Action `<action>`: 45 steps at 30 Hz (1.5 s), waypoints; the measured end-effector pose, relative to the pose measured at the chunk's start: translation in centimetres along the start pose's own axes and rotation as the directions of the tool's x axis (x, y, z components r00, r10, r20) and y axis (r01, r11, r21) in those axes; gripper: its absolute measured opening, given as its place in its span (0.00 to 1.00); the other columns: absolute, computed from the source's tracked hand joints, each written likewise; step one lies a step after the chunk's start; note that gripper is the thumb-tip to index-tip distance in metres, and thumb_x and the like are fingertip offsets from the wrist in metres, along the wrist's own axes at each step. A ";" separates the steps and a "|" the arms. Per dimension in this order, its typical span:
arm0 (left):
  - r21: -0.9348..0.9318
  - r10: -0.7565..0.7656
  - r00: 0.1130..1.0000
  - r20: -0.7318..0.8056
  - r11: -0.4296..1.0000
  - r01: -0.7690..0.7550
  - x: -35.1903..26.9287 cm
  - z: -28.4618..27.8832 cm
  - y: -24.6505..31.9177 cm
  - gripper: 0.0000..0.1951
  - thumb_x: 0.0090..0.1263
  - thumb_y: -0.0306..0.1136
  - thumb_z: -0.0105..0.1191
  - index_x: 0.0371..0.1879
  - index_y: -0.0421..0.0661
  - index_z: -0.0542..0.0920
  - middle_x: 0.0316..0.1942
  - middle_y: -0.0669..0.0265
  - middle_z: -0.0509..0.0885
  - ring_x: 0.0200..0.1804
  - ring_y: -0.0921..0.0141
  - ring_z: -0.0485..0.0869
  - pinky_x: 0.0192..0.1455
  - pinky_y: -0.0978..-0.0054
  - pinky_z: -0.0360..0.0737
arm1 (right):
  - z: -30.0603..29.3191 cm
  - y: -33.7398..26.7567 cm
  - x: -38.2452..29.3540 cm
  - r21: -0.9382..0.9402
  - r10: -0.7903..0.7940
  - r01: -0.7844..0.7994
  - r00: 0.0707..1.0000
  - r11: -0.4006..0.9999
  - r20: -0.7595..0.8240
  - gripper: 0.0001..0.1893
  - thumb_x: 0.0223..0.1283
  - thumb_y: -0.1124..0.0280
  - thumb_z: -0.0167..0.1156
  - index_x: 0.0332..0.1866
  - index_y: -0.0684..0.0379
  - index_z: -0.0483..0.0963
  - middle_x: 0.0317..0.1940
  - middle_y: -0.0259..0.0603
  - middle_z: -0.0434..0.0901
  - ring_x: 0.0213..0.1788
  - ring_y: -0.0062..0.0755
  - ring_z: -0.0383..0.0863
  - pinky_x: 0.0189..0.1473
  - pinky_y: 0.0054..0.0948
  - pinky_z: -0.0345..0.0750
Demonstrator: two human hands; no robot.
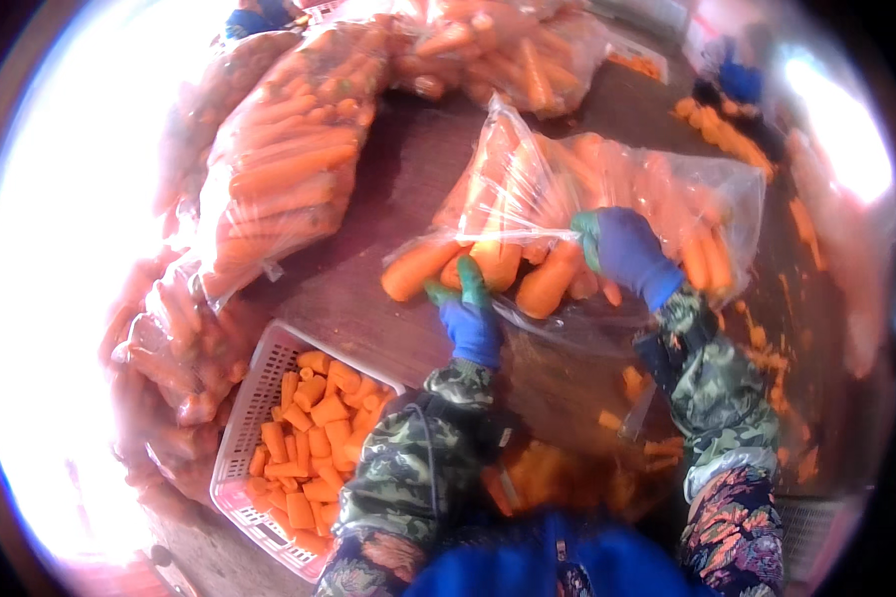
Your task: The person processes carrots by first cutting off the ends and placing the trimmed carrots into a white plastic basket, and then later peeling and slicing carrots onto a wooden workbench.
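Note:
A clear plastic bag (pixel 523 172) full of carrots lies on its side on the brown table (pixel 411 160), its mouth towards me. Thick carrot ends (pixel 549 283) poke out of the mouth. My right hand (pixel 627 246), in a blue glove with green fingers, pinches the gathered edge of the bag. The plastic is pulled taut to the left of that hand. My left hand (pixel 469 317), gloved the same way, is at the mouth with its fingers apart against the carrot ends; whether it grips one is hard to see.
A white perforated crate (pixel 243 425) with cut carrot pieces (pixel 317 440) stands at the left. More filled bags of carrots (pixel 291 149) line the left and far sides. Orange scraps (pixel 769 358) lie at the right. Another person (pixel 739 78) is at the far right.

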State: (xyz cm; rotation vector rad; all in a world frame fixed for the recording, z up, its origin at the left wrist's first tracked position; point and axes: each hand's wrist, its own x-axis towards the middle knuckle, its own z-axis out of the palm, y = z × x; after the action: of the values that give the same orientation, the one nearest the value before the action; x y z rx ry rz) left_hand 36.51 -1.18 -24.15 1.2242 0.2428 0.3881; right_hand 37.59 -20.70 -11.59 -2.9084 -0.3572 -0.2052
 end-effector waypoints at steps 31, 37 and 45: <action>0.447 0.551 0.692 0.466 0.529 -0.722 -4.4 1.9 1.9 0.28 0.65 0.36 0.59 0.60 0.33 0.69 0.61 0.39 0.69 0.61 0.46 0.70 0.63 0.54 0.69 | 5.5 0.0 -24.3 0.184 0.112 -0.067 0.963 0.981 -0.247 0.12 0.51 0.72 0.63 0.42 0.60 0.78 0.40 0.46 0.79 0.45 0.47 0.79 0.47 0.41 0.77; 0.593 0.151 0.631 0.761 0.232 -0.771 -10.5 2.2 1.8 0.36 0.62 0.46 0.63 0.64 0.36 0.66 0.59 0.42 0.72 0.56 0.45 0.75 0.59 0.56 0.73 | 7.0 4.3 -29.2 -0.058 0.282 -0.306 0.924 0.950 -0.258 0.10 0.49 0.71 0.61 0.39 0.57 0.77 0.39 0.48 0.76 0.45 0.51 0.77 0.47 0.44 0.75; 0.703 0.016 0.759 0.651 0.367 -0.610 -9.5 0.8 0.1 0.36 0.61 0.43 0.61 0.66 0.38 0.64 0.58 0.43 0.74 0.55 0.47 0.77 0.57 0.56 0.75 | 2.0 12.5 -40.9 -0.037 0.646 -0.707 0.665 0.706 -0.375 0.23 0.53 0.69 0.60 0.58 0.54 0.72 0.46 0.53 0.78 0.52 0.55 0.77 0.53 0.46 0.76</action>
State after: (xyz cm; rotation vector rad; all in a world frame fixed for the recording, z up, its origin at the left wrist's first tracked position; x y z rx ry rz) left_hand 28.15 -5.86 -24.05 2.4615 -0.4127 0.2108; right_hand 1.70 -41.28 -22.44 -2.8526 0.8547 -0.6179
